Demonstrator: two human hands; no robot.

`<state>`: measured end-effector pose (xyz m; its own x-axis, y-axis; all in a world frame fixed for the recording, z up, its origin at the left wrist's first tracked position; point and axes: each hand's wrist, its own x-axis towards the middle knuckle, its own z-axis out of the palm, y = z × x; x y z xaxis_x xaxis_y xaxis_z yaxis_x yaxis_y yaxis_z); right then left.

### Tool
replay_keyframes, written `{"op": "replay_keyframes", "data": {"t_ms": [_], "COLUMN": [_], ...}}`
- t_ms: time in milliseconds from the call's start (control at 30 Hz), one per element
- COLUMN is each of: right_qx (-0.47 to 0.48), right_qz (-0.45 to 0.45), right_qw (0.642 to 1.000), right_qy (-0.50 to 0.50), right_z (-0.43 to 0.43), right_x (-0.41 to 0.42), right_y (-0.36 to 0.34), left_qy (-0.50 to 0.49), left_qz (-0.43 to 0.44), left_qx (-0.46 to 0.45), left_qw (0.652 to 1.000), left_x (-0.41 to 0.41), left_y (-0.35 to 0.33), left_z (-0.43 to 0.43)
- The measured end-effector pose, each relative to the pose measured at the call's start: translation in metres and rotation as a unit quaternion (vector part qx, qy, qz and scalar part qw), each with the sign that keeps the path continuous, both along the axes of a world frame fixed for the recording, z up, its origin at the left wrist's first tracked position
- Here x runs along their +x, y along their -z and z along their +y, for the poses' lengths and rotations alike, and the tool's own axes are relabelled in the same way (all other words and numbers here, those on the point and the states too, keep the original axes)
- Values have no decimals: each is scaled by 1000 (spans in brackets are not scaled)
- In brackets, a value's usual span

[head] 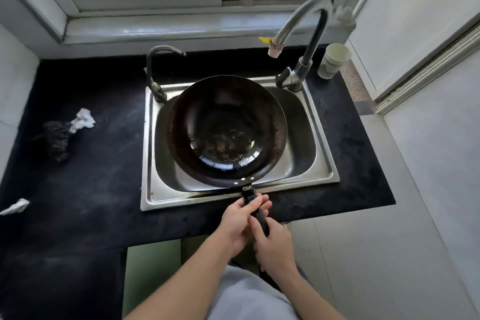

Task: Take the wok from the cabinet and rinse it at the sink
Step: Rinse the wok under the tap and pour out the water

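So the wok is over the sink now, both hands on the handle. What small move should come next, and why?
Probably free the right hand and reach for the lever of the tall tap. The wok already sits over the sink, no water is running, and the left hand grips the handle too.

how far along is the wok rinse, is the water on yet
Done: the wok is out of the cabinet and over the sink. In hand: both hands, left and right, grip its handle. Left: no water shows from either tap, so rinsing looks not yet begun.
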<state>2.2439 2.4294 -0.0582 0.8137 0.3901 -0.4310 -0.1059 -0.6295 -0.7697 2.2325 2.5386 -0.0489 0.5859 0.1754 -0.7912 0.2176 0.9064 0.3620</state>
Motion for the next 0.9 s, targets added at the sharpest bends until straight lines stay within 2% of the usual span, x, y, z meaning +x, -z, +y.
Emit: {"op": "replay_keyframes", "data": {"t_ms": [267,467,900], "right_qx": [11,8,2], "right_qz": [13,21,24], "right_qw": [1000,999,999], "right_qy": [15,26,38], "right_z": [4,4,24], "right_x": [6,9,13], "right_y": [15,22,17], "left_qy": [66,61,104], "left_qz": [11,32,40], "left_qx": [-7,-36,5], "left_qw": [998,997,994], "left_x": [6,11,15], "left_y": [4,4,6], "left_z": [10,7,18]}}
